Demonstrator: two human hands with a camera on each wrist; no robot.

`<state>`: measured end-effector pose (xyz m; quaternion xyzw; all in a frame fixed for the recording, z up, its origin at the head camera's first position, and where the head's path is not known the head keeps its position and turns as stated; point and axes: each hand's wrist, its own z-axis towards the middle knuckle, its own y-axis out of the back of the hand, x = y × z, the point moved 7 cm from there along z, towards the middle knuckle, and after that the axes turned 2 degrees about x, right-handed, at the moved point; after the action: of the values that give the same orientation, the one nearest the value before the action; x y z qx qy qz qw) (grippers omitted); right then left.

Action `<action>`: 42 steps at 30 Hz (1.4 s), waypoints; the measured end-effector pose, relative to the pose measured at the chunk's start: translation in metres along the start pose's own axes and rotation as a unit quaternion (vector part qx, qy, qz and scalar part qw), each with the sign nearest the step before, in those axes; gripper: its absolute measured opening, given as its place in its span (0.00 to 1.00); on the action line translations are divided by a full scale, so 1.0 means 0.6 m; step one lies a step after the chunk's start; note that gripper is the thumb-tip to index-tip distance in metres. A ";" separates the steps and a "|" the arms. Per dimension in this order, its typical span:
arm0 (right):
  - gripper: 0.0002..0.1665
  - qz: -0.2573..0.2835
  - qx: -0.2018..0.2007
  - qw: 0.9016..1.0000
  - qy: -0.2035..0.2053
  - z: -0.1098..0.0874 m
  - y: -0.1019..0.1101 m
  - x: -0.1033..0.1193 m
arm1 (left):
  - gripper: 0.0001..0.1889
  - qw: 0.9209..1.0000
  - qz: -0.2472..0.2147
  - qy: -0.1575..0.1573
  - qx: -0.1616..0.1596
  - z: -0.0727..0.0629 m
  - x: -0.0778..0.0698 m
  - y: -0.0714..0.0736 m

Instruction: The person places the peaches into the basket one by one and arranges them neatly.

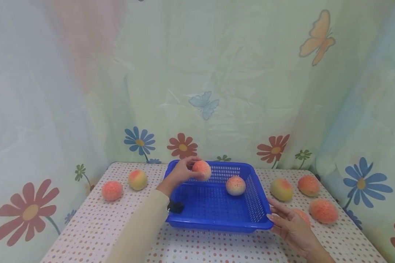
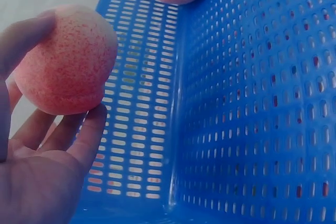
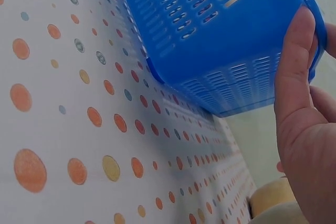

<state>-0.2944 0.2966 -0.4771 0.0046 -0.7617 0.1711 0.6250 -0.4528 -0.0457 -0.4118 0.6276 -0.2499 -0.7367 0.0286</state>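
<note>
My left hand (image 1: 183, 171) holds a speckled pink peach (image 1: 202, 170) above the back-left part of a blue plastic basket (image 1: 214, 225). In the left wrist view, the thumb and fingers curl round this peach (image 2: 68, 59), with the slotted basket wall beside it. A second peach (image 1: 235, 185), pink on top and pale below, lies inside the basket on the right. At the basket's front right corner, my right hand (image 1: 293, 228) pinches the rim. The right wrist view has the thumb (image 3: 298, 61) on the rim's near side, the other fingers partly hidden behind it.
Left of the basket, a pink peach (image 1: 112, 190) and a yellow one with a red blush (image 1: 137, 179) lie on the dotted tablecloth (image 1: 85, 226). Several more, including a yellow peach (image 1: 281, 189) and a pink peach (image 1: 323, 211), lie to the right. A flowered curtain (image 1: 237, 73) surrounds the table.
</note>
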 end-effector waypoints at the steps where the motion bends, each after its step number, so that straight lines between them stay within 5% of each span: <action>1: 0.25 -0.001 0.001 1.000 0.001 0.000 0.000 0.001 | 0.31 1.000 -0.002 0.000 0.000 0.001 -0.001 -0.001; 10: 0.25 -0.005 -0.003 1.000 0.001 0.002 0.003 0.003 | 0.29 1.000 -0.012 -0.004 -0.005 0.014 -0.006 -0.014; 21: 0.24 -0.017 -0.025 1.000 -0.008 0.004 0.006 0.000 | 0.29 0.999 0.014 0.052 0.000 0.008 0.004 -0.045; 34: 0.25 -0.002 0.010 1.000 -0.003 0.005 0.004 0.000 | 0.27 0.996 0.013 0.091 0.014 0.007 0.012 -0.070; 42: 0.24 -0.020 -0.011 1.000 -0.013 0.006 0.007 -0.002 | 0.26 0.994 0.046 0.103 0.011 0.014 0.025 -0.077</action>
<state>-0.2988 0.2995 -0.4801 0.0152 -0.7713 0.1497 0.6185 -0.4515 -0.0077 -0.4436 0.6887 -0.2824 -0.6629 0.0809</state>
